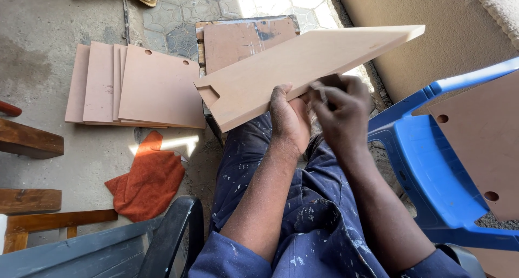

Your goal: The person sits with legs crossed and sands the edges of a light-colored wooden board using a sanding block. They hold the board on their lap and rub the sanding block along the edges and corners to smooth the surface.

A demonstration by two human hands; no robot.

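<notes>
Hands share one notched fibreboard panel (303,67) above the lap: left hand (289,118) grips its near edge, right hand (340,110) pinches something small against that edge. Four similar boards (135,83) lie fanned far left; one orange cloth (148,180) nearer; blue plastic chair (432,164) right, carrying another drilled board (481,143).

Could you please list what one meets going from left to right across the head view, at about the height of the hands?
Dark wooden beam → stack of fibreboard panels → left hand → right hand → blue plastic chair → drilled panel on the chair.
</notes>
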